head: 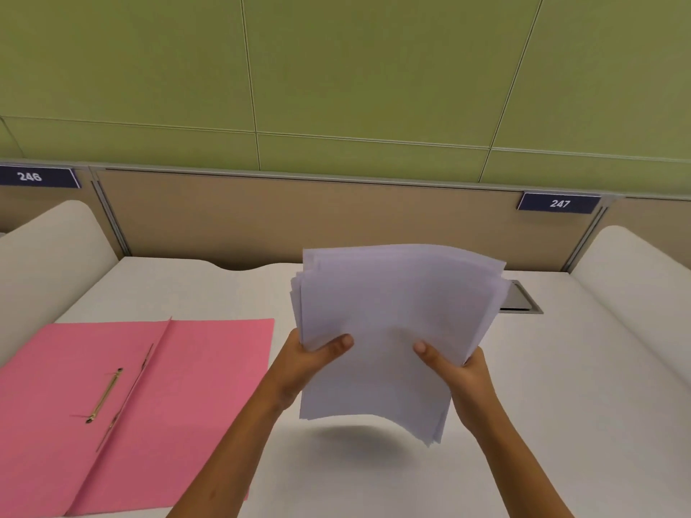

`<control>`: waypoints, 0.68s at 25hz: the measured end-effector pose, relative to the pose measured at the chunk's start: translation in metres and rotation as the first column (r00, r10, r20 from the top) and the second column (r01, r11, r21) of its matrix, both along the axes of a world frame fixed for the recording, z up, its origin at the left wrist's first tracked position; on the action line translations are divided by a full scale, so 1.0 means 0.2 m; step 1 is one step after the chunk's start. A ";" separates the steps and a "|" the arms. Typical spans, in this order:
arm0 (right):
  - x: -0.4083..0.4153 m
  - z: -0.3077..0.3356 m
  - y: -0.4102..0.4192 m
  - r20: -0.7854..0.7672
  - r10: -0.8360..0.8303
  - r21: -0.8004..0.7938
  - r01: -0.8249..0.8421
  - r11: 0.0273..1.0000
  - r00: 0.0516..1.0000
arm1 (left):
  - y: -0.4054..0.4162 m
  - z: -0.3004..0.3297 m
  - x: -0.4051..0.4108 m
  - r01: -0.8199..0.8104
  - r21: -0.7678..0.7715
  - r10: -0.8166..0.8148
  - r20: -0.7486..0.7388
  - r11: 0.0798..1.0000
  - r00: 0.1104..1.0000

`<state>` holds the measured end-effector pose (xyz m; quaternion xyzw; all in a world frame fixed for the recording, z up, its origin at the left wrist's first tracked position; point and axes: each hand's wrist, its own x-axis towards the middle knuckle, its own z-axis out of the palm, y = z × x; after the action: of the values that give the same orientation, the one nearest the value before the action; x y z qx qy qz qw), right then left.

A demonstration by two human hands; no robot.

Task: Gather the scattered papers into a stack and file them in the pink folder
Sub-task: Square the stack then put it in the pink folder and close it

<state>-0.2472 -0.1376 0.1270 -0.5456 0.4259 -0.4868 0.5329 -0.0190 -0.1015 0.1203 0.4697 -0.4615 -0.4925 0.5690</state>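
A stack of white papers (392, 315) is lifted off the white desk, its sheets loosely aligned and fanned at the edges. My left hand (312, 358) grips its left edge, thumb on top. My right hand (454, 366) holds the right edge the same way. The pink folder (194, 386) lies open flat on the desk to the left of the stack, with a brass fastener (104, 396) on its left leaf. My left forearm crosses the folder's lower right corner.
A white desk (542, 405) with curved white side dividers (52, 233) on both sides. A tan back panel carries number plates 246 (30, 176) and 247 (559, 203). A grey cable hatch (521, 297) sits behind the stack.
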 end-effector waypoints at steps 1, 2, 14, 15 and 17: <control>-0.01 -0.02 0.00 0.010 -0.001 0.010 0.001 1.000 1.000 | 0.00 -0.02 0.00 0.002 0.006 -0.002 0.005 1.000 1.000; -0.02 -0.04 0.00 0.008 -0.003 0.032 0.003 0.999 1.000 | 0.01 -0.04 0.00 0.012 0.017 -0.012 0.012 1.000 1.000; 0.03 -0.05 -0.01 0.014 -0.013 -0.058 0.013 0.998 1.000 | -0.02 0.01 0.02 -0.072 -0.059 0.070 -0.043 0.996 0.997; 0.02 -0.06 -0.02 0.013 -0.009 -0.053 0.010 0.999 1.000 | -0.02 0.01 0.04 -0.069 -0.066 0.066 -0.043 0.995 0.997; 0.03 -0.09 -0.04 -0.023 -0.020 -0.023 0.020 1.000 1.000 | -0.01 -0.01 0.06 -0.066 -0.046 0.064 -0.042 0.997 0.997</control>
<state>-0.2412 -0.1451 0.1089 -0.5530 0.4320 -0.4905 0.5167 -0.0072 -0.1045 0.1175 0.4606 -0.4461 -0.4721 0.6049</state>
